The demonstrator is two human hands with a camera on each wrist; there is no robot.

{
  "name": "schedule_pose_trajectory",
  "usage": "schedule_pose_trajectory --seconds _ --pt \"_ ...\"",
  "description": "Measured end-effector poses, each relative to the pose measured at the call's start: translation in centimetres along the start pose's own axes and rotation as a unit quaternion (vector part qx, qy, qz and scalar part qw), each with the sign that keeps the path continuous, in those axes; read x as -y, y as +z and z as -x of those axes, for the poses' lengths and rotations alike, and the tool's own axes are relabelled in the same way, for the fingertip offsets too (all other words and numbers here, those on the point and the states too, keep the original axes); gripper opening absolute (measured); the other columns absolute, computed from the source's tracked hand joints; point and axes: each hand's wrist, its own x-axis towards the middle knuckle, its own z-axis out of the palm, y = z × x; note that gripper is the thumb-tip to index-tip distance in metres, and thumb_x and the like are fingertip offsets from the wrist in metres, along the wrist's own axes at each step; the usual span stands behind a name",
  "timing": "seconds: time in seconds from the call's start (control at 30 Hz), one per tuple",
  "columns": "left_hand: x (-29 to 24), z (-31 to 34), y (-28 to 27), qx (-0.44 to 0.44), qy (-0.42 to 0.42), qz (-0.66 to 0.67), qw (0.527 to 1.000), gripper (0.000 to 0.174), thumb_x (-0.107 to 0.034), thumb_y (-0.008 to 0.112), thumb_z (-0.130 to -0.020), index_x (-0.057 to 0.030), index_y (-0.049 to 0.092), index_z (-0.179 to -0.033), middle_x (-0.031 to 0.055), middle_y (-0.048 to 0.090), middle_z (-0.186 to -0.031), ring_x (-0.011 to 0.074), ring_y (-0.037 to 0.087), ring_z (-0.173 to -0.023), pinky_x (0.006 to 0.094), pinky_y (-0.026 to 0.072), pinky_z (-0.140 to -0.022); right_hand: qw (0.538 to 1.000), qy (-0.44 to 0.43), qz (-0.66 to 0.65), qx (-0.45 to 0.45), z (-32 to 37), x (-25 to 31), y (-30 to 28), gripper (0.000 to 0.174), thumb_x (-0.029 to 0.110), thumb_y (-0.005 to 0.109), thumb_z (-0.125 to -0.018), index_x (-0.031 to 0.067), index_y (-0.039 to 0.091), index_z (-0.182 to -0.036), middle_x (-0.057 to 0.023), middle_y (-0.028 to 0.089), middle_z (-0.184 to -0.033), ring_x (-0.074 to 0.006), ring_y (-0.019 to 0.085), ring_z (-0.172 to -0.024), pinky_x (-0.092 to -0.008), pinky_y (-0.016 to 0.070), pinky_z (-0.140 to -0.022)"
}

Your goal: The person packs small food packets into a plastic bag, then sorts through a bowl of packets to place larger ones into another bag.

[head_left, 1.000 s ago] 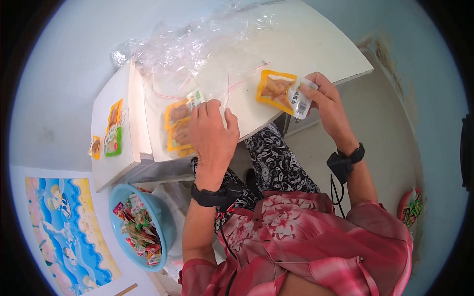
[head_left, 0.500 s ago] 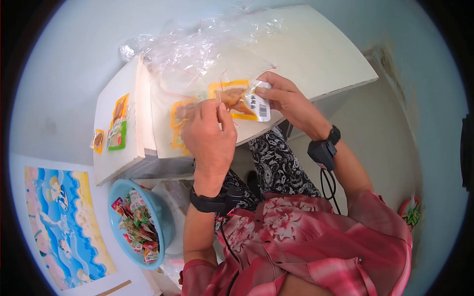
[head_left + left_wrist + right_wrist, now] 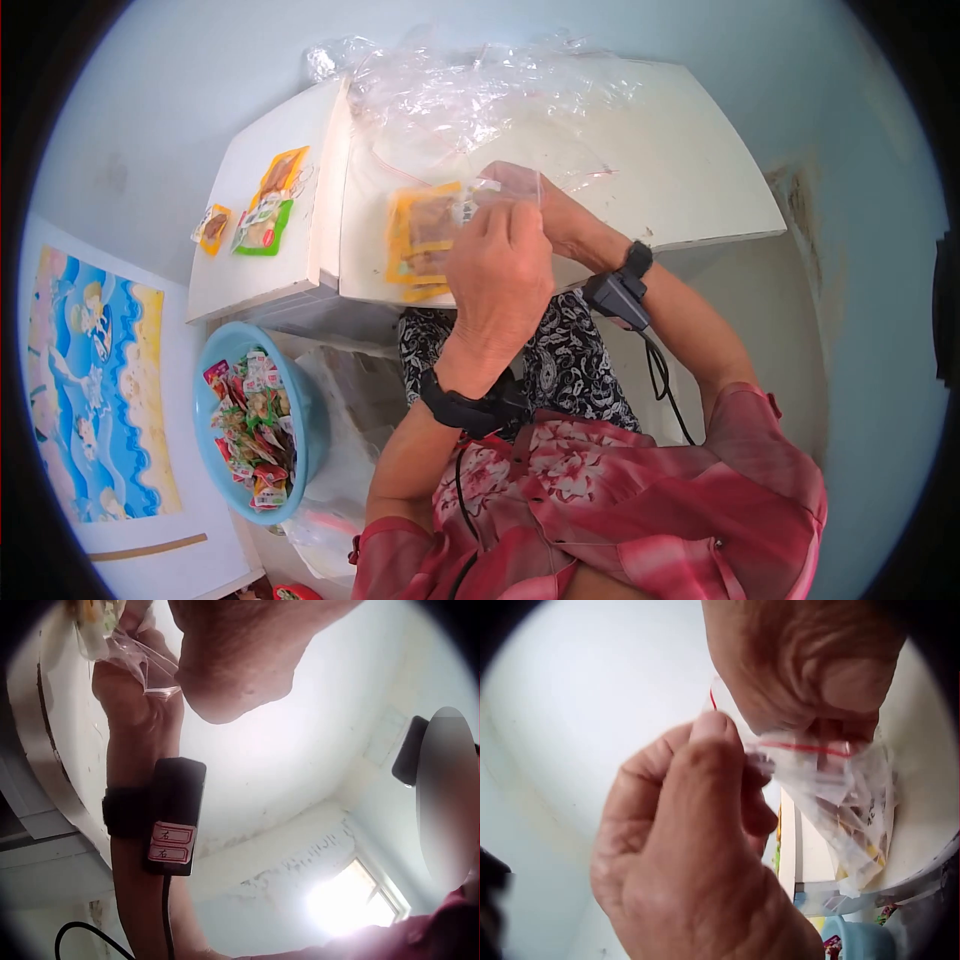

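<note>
A clear zip bag (image 3: 541, 197) with a red strip along its mouth is between the two hands. Yellow-edged food packets (image 3: 427, 235) show through its plastic. My left hand (image 3: 500, 265) pinches the bag's rim, its fingers curled downward. Behind it, partly under clear plastic, is my right hand (image 3: 560, 215). In the right wrist view the right hand (image 3: 697, 847) pinches plastic by the mouth of the bag (image 3: 836, 787), beside the left hand (image 3: 810, 667). The left wrist view has plastic (image 3: 154, 671) against the right wrist; the fingertips are mostly hidden there.
Crumpled clear bags (image 3: 480, 95) lie along the back of the white table (image 3: 690, 170). A raised white side surface (image 3: 280, 250) bears several yellow and green packets (image 3: 265, 228). Below it stands a blue basin (image 3: 313, 440) full of small wrapped packs.
The right hand has moved left with the yellow-edged packet, which now shows among the packets under the bag's plastic. The left hand has shifted right along with the bag's rim.
</note>
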Motion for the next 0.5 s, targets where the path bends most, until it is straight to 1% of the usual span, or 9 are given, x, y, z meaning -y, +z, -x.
schedule_pose_trajectory --seconds 0.07,0.17,0.2,0.27,0.37,0.4,0.43,0.47,0.5 --pt "0.2 0.5 0.4 0.012 -0.006 0.015 1.0 0.006 -0.007 0.066 -0.093 -0.0056 0.061 -0.096 0.0108 0.063 -0.085 0.034 0.062 -0.079 0.045 0.0489 -0.068 0.999 -0.012 0.048 0.0 -0.7 -0.9 0.0 0.026 0.016 0.072 -0.096 -0.0012 0.066 -0.114 -0.0083 0.068 -0.102 -0.0101 0.062 -0.089 -0.0276 0.0531 -0.071" --pt "0.8 0.9 -0.1 0.003 -0.006 0.029 1.0 0.008 -0.007 0.067 -0.092 -0.0051 0.062 -0.099 0.0111 0.064 -0.087 0.0336 0.063 -0.079 0.0451 0.0493 -0.07 0.974 -0.1 0.2 -0.038 -1.2 -1.1 0.1 0.03 0.016 0.073 -0.095 -0.0036 0.065 -0.117 -0.0101 0.069 -0.104 -0.0119 0.063 -0.088 -0.0274 0.0533 -0.071" --pt "1.2 1.1 -0.6 -0.003 -0.004 0.033 0.999 0.01 -0.008 0.068 -0.092 -0.005 0.063 -0.1 0.0111 0.065 -0.087 0.0334 0.063 -0.079 0.0451 0.0494 -0.071 0.983 -0.039 0.175 -0.042 -1.0 -0.3 0.3 0.038 0.018 0.075 -0.094 -0.0037 0.063 -0.122 -0.0096 0.069 -0.103 -0.0133 0.064 -0.089 -0.0282 0.0539 -0.073" --pt "2.7 2.3 -1.6 -0.011 -0.031 0.024 0.999 0.013 -0.008 0.069 -0.09 -0.0042 0.063 -0.101 0.0123 0.065 -0.091 0.0337 0.063 -0.083 0.0454 0.0495 -0.073 0.988 0.084 0.122 -0.051 -0.1 2.6 0.6 0.053 0.022 0.079 -0.091 -0.0041 0.059 -0.132 -0.0088 0.07 -0.102 -0.016 0.067 -0.092 -0.0298 0.0552 -0.077" --pt "5.0 4.3 -3.4 0.004 -0.051 -0.029 0.998 0.018 -0.01 0.072 -0.088 -0.0032 0.063 -0.102 0.0142 0.065 -0.097 0.0343 0.062 -0.089 0.0449 0.0492 -0.078 0.995 0.027 0.094 -0.027 1.4 3.4 0.4 0.069 0.019 0.087 -0.083 -0.0076 0.053 -0.137 -0.016 0.069 -0.117 -0.0202 0.07 -0.099 -0.0313 0.0569 -0.079" --pt "5.6 4.9 -3.9 0.013 -0.054 -0.054 0.997 0.019 -0.01 0.072 -0.087 -0.0029 0.063 -0.102 0.0149 0.065 -0.099 0.0346 0.062 -0.092 0.0446 0.0491 -0.08 0.989 0.002 0.15 -0.006 1.6 3.1 0.0 0.07 0.018 0.087 -0.082 -0.0065 0.052 -0.138 -0.0178 0.068 -0.121 -0.0212 0.07 -0.101 -0.0321 0.0573 -0.081" --pt "5.9 5.7 -4.3 0.066 -0.081 -0.055 0.993 0.023 -0.011 0.073 -0.085 -0.0019 0.064 -0.105 0.0145 0.064 -0.106 0.0344 0.059 -0.1 0.0446 0.0479 -0.085 0.978 -0.024 0.205 0.016 1.5 2.6 -0.6 0.072 0.017 0.088 -0.082 -0.0055 0.051 -0.14 -0.0195 0.066 -0.125 -0.0221 0.07 -0.104 -0.0329 0.0576 -0.082" --pt "6.1 6.1 -4.4 0.066 -0.067 -0.052 0.994 0.025 -0.011 0.074 -0.085 -0.0019 0.065 -0.106 0.0137 0.064 -0.106 0.0336 0.059 -0.101 0.0447 0.0475 -0.086 0.964 -0.05 0.26 0.039 1.5 2.4 -0.9 0.074 0.016 0.088 -0.081 -0.0044 0.05 -0.141 -0.0213 0.065 -0.129 -0.023 0.071 -0.107 -0.0337 0.058 -0.084" --pt "6.3 6.5 -4.3 0.066 -0.053 -0.048 0.995 0.026 -0.011 0.074 -0.084 -0.002 0.065 -0.107 0.013 0.064 -0.107 0.0328 0.059 -0.101 0.0449 0.0471 -0.087 0.961 -0.04 0.272 0.039 1.8 2.7 -0.5 0.068 0.015 0.088 -0.082 -0.0029 0.053 -0.137 -0.0205 0.067 -0.127 -0.023 0.07 -0.107 -0.0339 0.0571 -0.086"
